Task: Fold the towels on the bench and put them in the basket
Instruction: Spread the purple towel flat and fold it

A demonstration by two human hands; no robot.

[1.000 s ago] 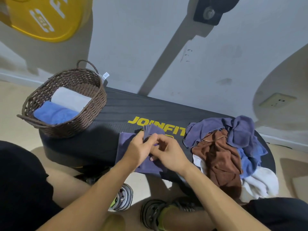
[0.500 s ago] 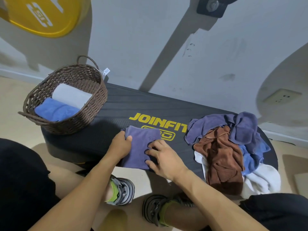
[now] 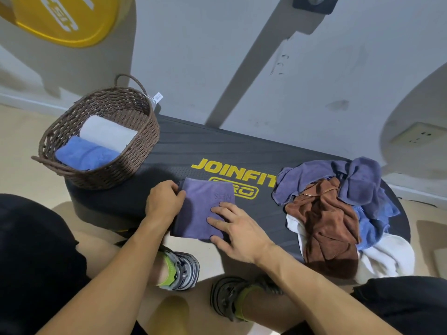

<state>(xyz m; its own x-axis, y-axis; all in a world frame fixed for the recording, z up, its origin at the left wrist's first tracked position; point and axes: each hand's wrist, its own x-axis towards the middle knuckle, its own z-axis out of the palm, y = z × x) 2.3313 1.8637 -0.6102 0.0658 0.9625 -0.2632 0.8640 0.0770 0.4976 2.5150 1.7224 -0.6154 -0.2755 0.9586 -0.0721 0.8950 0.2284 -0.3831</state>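
**Purple towel folded under both your hands**

Your folded purple towel (image 3: 203, 209) lies flat on the black bench (image 3: 183, 151), at its near edge, just below the yellow lettering (image 3: 233, 171) and partly covering the lower line of it. Your left hand (image 3: 164, 201) sits at the towel's left edge with its fingers curled onto that edge; you cannot tell whether they grip the cloth or only press against it. Your right hand (image 3: 238, 229) lies flat on the towel's right part, fingers straight and spread, pressing it down.

The woven basket (image 3: 142, 139) stands on the left end of the bench, well apart from the purple towel. Inside it a folded blue towel (image 3: 84, 153) lies nearest you, and a folded white towel (image 3: 106, 134) touches it behind.

On the right end of the bench is a heap of unfolded towels (image 3: 338, 206): purple on top, brown in the middle, blue and white beneath, some hanging over the near edge. Your shoes (image 3: 183, 269) rest on the floor below the bench.
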